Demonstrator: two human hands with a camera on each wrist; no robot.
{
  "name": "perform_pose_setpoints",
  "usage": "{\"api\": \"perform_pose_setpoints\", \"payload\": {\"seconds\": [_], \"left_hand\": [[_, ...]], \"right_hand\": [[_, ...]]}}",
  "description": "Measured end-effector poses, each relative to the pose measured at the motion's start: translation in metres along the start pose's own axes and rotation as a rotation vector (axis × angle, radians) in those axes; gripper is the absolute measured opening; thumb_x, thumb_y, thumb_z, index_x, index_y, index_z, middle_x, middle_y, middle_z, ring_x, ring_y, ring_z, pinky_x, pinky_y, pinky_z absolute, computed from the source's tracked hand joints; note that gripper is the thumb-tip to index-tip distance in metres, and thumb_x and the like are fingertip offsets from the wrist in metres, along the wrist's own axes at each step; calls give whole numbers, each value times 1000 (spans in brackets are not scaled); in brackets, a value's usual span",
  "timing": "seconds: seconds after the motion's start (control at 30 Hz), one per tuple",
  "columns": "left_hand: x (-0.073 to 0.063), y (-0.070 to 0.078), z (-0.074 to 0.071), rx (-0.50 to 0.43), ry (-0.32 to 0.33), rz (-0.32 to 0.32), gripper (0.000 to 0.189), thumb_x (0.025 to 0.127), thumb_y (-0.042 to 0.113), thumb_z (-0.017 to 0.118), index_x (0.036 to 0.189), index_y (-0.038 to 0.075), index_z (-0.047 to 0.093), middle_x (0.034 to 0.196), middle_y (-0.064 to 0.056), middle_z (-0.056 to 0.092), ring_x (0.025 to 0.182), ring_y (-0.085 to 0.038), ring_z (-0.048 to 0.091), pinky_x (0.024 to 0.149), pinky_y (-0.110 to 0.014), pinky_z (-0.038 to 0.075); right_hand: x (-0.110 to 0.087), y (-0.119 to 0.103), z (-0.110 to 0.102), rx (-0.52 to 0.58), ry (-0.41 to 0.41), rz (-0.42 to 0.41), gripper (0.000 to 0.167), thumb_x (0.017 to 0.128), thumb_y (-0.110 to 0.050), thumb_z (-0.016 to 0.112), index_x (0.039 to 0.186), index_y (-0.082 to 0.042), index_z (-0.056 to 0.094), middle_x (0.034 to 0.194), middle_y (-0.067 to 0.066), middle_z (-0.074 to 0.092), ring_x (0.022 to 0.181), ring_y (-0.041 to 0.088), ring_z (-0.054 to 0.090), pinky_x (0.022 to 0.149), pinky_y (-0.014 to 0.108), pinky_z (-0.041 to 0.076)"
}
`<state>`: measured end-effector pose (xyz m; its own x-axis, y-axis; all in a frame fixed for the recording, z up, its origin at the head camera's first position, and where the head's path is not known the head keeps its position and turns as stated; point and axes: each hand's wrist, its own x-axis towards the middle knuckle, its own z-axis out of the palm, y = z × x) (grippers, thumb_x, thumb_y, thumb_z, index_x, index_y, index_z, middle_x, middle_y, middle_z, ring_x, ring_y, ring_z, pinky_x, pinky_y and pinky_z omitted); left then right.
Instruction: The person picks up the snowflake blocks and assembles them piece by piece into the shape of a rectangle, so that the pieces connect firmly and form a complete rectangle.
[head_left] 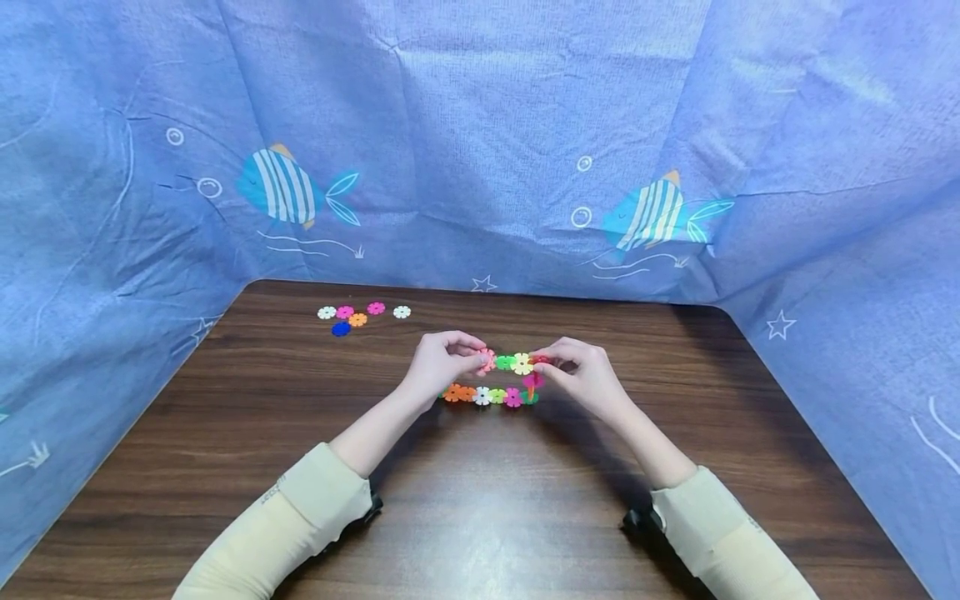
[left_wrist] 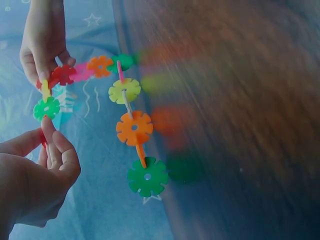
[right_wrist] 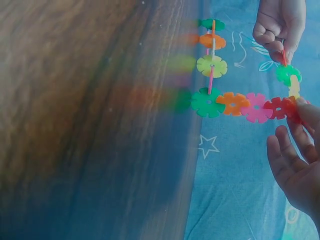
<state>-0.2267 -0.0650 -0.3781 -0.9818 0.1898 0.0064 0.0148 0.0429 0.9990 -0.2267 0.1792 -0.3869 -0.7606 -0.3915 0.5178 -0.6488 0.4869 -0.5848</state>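
A chain of notched, flower-shaped plastic discs slotted together is held between both hands above the table. My left hand (head_left: pixel 437 367) pinches the coral-pink flower disc (head_left: pixel 488 360) at one end with thumb and fingertips. Beside it come a green disc (head_left: pixel 505 363) and a pale yellow disc (head_left: pixel 522 364). My right hand (head_left: pixel 588 377) pinches a red flower disc just past the yellow one, partly hidden by the fingers. From there the chain bends down through a pink disc (right_wrist: pixel 256 108) and an orange disc (right_wrist: pixel 232 104) to a green corner disc (right_wrist: pixel 208 102). A lower row runs left to another green disc (left_wrist: pixel 147 177).
Several loose flower discs, including a blue one (head_left: pixel 341 329), an orange one (head_left: pixel 358 319) and a white one (head_left: pixel 402 312), lie at the back left of the brown wooden table (head_left: pixel 247 417). A blue fish-print cloth (head_left: pixel 480 150) hangs behind and at both sides.
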Motion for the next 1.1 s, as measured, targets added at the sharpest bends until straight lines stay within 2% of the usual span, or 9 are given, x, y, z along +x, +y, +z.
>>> {"api": "perform_pose_setpoints", "payload": {"seconds": [0.23,0.33,0.43,0.5,0.57,0.67,0.83,1.03,1.1], "left_hand": [[-1,1,3,-58,4,-41,19,83,4,71,100,-4,67,86,-16,70,69,-17,70,79,-49,53],[-1,1,3,-64,9,-51,19,83,4,71,100,-4,67,86,-16,71,69,-16,70,78,-47,54],[-1,0,4,-84,14,-56,20,83,3,71,100,-5,66,85,-16,71,68,-15,69,76,-44,56],[-1,0,4,-91,18,-58,20,82,2,71,100,-6,66,85,-16,71,67,-15,69,72,-40,57],[-2,1,5,-98,18,-62,20,83,3,71,100,-6,66,84,-16,71,66,-15,69,69,-37,57],[-3,0,7,-95,13,-58,19,83,4,71,99,-6,66,84,-16,71,64,-14,69,65,-34,58],[-4,-2,11,-118,-5,-35,21,82,1,70,100,-9,65,86,-18,71,62,-13,68,63,-34,58],[-3,-1,12,-139,-3,-52,25,81,1,71,102,-11,65,84,-16,72,60,-12,67,71,-46,56],[-3,1,13,-152,1,-60,25,80,1,72,101,-11,66,84,-16,72,59,-12,67,72,-48,56]], "right_hand": [[0,-1,1,38,-29,0,21,82,-11,74,103,-12,71,97,2,68,83,13,64,65,27,55],[2,-17,0,69,-65,32,23,83,-4,70,106,-4,68,101,9,69,89,21,65,74,33,56],[4,-20,1,54,-87,52,24,85,-6,69,108,-6,68,103,5,69,92,19,64,83,34,53],[5,-19,2,32,-92,45,24,85,-10,70,109,-8,68,103,2,70,93,16,64,84,34,53],[5,-9,7,49,-100,42,25,85,-15,71,109,-11,68,103,-2,69,93,12,65,82,32,53],[7,-11,12,84,-116,52,23,86,-16,70,107,-10,68,101,0,70,90,12,67,77,29,55],[7,-14,18,105,-111,85,11,87,-17,69,97,-13,69,89,-1,70,75,9,65,68,24,55],[7,-18,18,143,-92,156,8,86,-17,69,91,-10,71,80,3,69,64,21,64,54,21,49],[8,-21,17,155,-87,177,9,86,-16,69,91,-8,71,79,6,70,63,26,65,54,21,49]]}}
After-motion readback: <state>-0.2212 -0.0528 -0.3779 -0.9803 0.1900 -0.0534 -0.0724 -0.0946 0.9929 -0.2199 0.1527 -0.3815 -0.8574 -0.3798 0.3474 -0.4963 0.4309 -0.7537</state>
